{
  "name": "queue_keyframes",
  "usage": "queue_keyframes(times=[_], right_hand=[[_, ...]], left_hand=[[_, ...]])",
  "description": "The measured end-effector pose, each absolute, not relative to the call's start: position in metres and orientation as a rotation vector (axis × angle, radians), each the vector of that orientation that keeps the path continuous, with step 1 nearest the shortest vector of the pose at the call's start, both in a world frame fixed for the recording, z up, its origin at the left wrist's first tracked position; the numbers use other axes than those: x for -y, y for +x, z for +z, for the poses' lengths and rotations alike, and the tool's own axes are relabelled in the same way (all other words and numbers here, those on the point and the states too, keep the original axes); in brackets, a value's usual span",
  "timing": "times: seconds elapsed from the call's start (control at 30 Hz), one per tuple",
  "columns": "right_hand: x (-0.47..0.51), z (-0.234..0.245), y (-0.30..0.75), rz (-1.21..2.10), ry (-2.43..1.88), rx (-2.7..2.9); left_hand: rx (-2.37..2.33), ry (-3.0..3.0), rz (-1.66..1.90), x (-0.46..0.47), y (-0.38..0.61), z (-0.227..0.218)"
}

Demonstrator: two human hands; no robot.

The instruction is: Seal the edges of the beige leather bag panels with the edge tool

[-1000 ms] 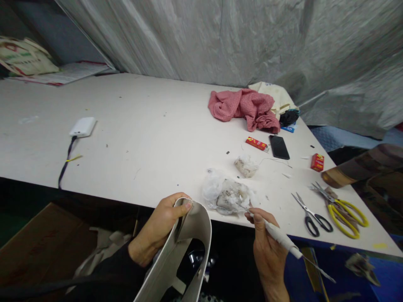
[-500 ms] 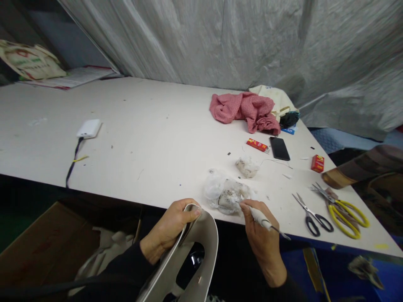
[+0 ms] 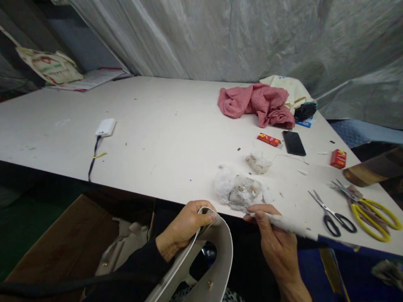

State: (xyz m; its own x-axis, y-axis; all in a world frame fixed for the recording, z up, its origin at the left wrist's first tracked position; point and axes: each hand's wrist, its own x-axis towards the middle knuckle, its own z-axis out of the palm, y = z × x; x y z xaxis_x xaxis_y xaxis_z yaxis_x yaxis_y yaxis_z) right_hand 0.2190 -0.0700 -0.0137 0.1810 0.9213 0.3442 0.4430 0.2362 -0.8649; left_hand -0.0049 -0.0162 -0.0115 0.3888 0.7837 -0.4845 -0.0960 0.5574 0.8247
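Note:
My left hand [image 3: 184,226] grips the top edge of a curved beige bag panel [image 3: 224,247] with an oval cut-out, thumb over the rim. The panel hangs in front of the table's near edge; its lower part leaves the view. In my right hand [image 3: 278,247], pinched between thumb and fingers, is a slim tool with a white-wrapped handle [image 3: 291,224], smeared by motion. Its tip points left, close to a dirty whitish lump in clear plastic [image 3: 244,193] on the table edge. A smaller wrapped lump [image 3: 258,162] lies behind it.
On the right lie black-handled scissors [image 3: 332,214], yellow-handled scissors [image 3: 371,212], a red box [image 3: 338,159] and a phone [image 3: 294,143]. A pink cloth [image 3: 256,102] is at the back. A white device [image 3: 105,127] with a cable sits left. Below stands a cardboard box [image 3: 53,247].
My right hand has turned the tool to a flatter angle and drawn its tip back from the wrapped lump toward the bag panel. The whole view has shifted, moving the table's things rightward.

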Motion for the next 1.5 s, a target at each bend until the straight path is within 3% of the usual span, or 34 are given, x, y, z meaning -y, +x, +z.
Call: queue_keyframes(times=[0.17,1.0,1.23,1.43,1.5], right_hand=[[0.073,-0.014,0.205,0.923,-1.317,1.353],[0.056,-0.011,0.2,1.048,-1.368,1.382],[0.073,-0.011,0.212,0.796,-1.085,1.869],[0.08,0.003,0.213,0.215,-0.826,2.342],[0.08,0.006,0.212,0.158,-0.818,2.357]], left_hand=[[-1.01,0.806,0.559,0.015,-0.004,-0.007],[-1.02,0.827,0.548,0.022,0.004,-0.01],[-0.975,0.75,0.596,0.021,-0.001,-0.015],[-0.937,0.714,0.58,0.023,0.0,-0.019],[-0.932,0.711,0.58,0.023,0.001,-0.02]])
